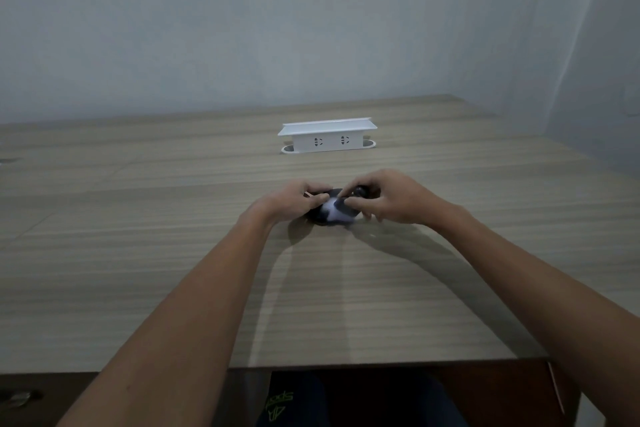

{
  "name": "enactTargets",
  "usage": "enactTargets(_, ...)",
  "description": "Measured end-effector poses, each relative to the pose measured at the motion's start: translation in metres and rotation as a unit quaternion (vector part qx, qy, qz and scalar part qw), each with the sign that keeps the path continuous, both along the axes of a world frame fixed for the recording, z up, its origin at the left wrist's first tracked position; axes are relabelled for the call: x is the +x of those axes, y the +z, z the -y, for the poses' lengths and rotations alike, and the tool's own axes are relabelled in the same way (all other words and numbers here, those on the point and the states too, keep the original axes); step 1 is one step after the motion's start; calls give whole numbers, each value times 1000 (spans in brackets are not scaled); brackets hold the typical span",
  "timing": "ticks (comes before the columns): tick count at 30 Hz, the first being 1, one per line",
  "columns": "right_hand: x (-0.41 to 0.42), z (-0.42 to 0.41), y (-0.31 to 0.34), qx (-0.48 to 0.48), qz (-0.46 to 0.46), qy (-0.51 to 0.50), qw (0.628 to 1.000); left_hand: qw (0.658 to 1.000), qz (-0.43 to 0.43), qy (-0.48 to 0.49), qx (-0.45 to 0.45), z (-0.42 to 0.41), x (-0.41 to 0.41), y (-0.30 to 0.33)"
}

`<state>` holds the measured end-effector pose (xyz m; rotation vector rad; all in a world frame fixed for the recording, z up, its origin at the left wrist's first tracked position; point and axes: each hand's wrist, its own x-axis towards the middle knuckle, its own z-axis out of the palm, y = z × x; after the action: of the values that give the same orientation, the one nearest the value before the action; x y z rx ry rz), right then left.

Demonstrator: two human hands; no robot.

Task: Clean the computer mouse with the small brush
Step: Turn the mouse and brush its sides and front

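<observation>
A dark computer mouse lies on the wooden table, with a pale glare patch on its top. My left hand grips the mouse's left side, fingers curled over it. My right hand is pinched shut just above the mouse's right part, holding a small dark brush, whose rounded end shows between the fingers. The bristles are hidden by my fingers. A thin pale sliver sticks out by my left fingertips; what it is cannot be told.
A white socket box with two outlets stands on the table behind the mouse. A grey wall rises at the back and at the right. The table's near edge runs above my lap.
</observation>
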<state>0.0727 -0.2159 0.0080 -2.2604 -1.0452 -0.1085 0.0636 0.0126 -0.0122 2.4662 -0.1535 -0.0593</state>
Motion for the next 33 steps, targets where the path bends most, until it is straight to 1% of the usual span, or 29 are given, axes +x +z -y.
enactTargets(2, 9, 0, 1, -8, 88, -72, 993, 1000, 2, 0, -2, 3, -2, 1)
enactTargets(3, 11, 2, 3, -8, 118, -99, 988, 1000, 3, 2, -4, 5, -3, 2)
enactTargets(4, 10, 3, 5, 3, 113, -102, 988, 1000, 3, 2, -8, 5, -2, 2)
enactTargets(6, 3, 3, 10, 28, 39, -34, 998, 1000, 7, -13, -11, 3, -1, 1)
enactTargets(7, -2, 1, 11, 16, 4, 6, 1000, 1000, 8, -18, -12, 2, -1, 1)
enactTargets(9, -5, -4, 9, -31, -17, 43, 998, 1000, 8, -13, -12, 1, 0, 1)
enactTargets(12, 5, -4, 7, -56, 27, 1, 998, 1000, 8, -2, 2, 3, 0, 1)
enactTargets(14, 13, 0, 8, -72, 98, -55, 991, 1000, 9, 9, 5, 2, 0, 1)
enactTargets(16, 14, 3, 9, -52, 143, -102, 983, 1000, 9, 13, 3, 3, -1, 2)
enactTargets(17, 12, 4, 10, -40, 144, -98, 984, 1000, 14, 12, 1, 3, 0, 1)
enactTargets(18, 9, 3, 10, -29, 126, -72, 989, 1000, 15, 12, -1, 3, 0, 1)
enactTargets(20, 0, 0, 10, -33, 51, -3, 998, 1000, 17, 5, -4, 4, -1, 2)
enactTargets(21, -1, 0, 9, -40, 18, 13, 999, 1000, 19, 4, -4, 4, 0, 1)
enactTargets(22, 1, 1, 7, -49, 9, 10, 999, 1000, 18, 8, -1, 3, 1, 1)
enactTargets(23, 6, 3, 5, -57, 26, -8, 998, 1000, 17, 12, 3, 4, 1, 1)
enactTargets(25, 17, 7, 1, -69, 112, -80, 988, 1000, 10, 18, 7, 5, -1, 2)
enactTargets(26, 18, 9, 1, -57, 133, -107, 984, 1000, 7, 19, 6, 5, -2, 3)
enactTargets(27, 17, 9, 1, -37, 129, -107, 985, 1000, 7, 19, 6, 5, -2, 3)
enactTargets(29, 9, 5, 5, -8, 55, -37, 998, 1000, 9, 15, 9, 5, -2, 3)
enactTargets(30, 4, 2, 7, -14, 10, -3, 1000, 1000, 9, 15, 11, 4, -2, 3)
enactTargets(31, 3, 0, 6, -21, -13, 11, 1000, 1000, 9, 17, 13, 3, -2, 3)
enactTargets(33, 13, 0, 2, -33, 25, -24, 999, 1000, 10, 17, 9, 4, -2, 3)
